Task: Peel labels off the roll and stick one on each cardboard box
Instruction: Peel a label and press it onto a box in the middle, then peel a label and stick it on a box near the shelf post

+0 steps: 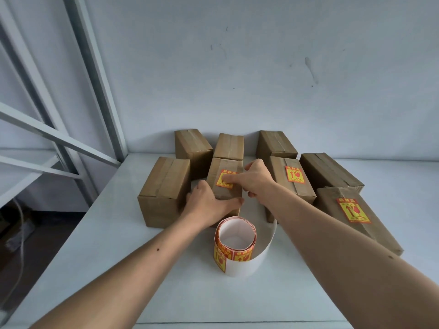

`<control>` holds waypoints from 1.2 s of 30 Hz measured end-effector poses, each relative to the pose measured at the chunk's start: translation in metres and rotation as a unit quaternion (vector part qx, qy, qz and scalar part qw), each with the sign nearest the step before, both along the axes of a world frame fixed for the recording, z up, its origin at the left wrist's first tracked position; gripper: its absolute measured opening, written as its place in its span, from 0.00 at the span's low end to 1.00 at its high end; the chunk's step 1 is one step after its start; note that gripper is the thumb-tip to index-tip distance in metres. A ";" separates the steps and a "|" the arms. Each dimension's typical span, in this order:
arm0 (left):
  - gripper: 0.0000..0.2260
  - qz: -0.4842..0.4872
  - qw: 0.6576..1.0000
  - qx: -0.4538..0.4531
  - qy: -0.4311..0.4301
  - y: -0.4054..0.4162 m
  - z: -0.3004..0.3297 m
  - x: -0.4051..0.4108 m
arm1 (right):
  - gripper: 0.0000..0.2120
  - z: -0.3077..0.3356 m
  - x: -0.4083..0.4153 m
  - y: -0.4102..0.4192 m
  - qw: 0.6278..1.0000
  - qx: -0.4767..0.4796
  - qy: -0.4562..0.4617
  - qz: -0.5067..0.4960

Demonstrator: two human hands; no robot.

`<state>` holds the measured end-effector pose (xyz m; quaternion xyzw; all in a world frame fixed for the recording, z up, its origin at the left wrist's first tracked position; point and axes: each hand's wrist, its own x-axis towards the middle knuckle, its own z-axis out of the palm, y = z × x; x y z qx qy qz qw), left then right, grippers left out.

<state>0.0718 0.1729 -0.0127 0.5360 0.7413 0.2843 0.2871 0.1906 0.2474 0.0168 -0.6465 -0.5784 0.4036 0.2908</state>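
1. My left hand (209, 201) is spread, gripping the near left corner of the middle cardboard box (224, 186).
2. My right hand (255, 179) has its fingers (231, 178) pressed flat on the red-and-yellow label (224, 180) on that box's top.
3. The label roll (235, 243) stands on the white table (118, 269) just near of the box, its bare backing strip (259, 260) curling right.
4. Two boxes to the right carry labels; four others show none.
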 end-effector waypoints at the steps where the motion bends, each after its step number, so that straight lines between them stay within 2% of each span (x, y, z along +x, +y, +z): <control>1: 0.50 -0.001 1.000 -0.002 0.000 -0.001 0.002 0.000 | 0.36 -0.001 -0.002 0.001 1.000 0.014 0.003 -0.008; 4: 0.48 -0.005 1.000 -0.010 0.000 -0.002 0.005 0.000 | 0.28 -0.004 -0.006 0.001 0.999 0.039 -0.005 -0.012; 8: 0.45 -0.024 0.999 -0.004 0.024 -0.010 0.015 -0.004 | 0.24 0.004 0.001 -0.010 0.997 0.070 -0.030 -0.016; 10: 0.43 -0.026 0.999 0.032 0.029 -0.018 0.022 -0.009 | 0.20 0.011 0.008 -0.022 0.992 0.115 -0.049 -0.019; 13: 0.38 -0.016 0.993 0.121 -0.005 -0.034 0.030 -0.019 | 0.07 0.021 0.018 -0.050 0.978 0.196 -0.066 0.013; 15: 0.27 -0.033 0.982 0.183 -0.020 -0.048 0.032 -0.026 | 0.03 0.027 0.026 -0.074 0.971 0.212 -0.075 0.079; 17: 0.15 -0.091 0.973 0.210 0.001 -0.065 0.030 -0.031 | 0.04 0.032 0.033 -0.099 0.960 0.200 -0.102 0.166; 18: 0.13 -0.125 0.968 0.215 0.028 -0.073 0.027 -0.032 | 0.05 0.032 0.036 -0.110 0.953 0.184 -0.125 0.206; 20: 0.17 -0.189 0.954 0.213 0.095 -0.083 0.018 -0.032 | 0.09 0.025 0.040 -0.128 0.931 0.165 -0.197 0.261; 23: 0.22 -0.279 0.926 0.188 0.169 -0.092 0.002 -0.031 | 0.12 0.005 0.042 -0.146 0.882 0.197 -0.317 0.289; 27: 0.28 -0.322 0.900 0.176 0.235 -0.093 -0.013 -0.027 | 0.09 -0.016 0.050 -0.149 0.874 0.229 -0.346 0.254; 33: 0.08 -0.317 0.875 0.226 0.288 -0.080 -0.007 -0.019 | 0.08 -0.026 0.061 -0.146 0.888 0.255 -0.342 0.171; 36: 0.05 -0.316 0.877 0.231 0.277 -0.077 -0.006 -0.016 | 0.10 -0.031 0.060 -0.151 0.891 0.295 -0.324 0.114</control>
